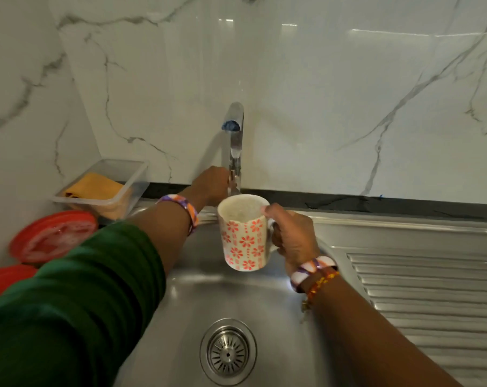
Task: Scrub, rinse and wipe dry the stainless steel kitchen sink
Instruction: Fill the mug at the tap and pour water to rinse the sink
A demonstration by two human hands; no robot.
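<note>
The stainless steel sink (186, 303) fills the lower middle, its round drain strainer (228, 351) near the front. A chrome tap (235, 141) rises at the back of the basin. My left hand (213, 184) reaches to the base of the tap and grips it there. My right hand (291, 237) holds a white mug with red flower print (243, 241) by its handle, upright under the spout, above the basin. I cannot tell whether water is running.
A ribbed steel drainboard (421, 297) lies right of the basin. At the back left stands a clear plastic box (136, 174) with a yellow cloth (94, 187) inside. Two red lids (52, 237) lie on the left counter. Marble wall behind.
</note>
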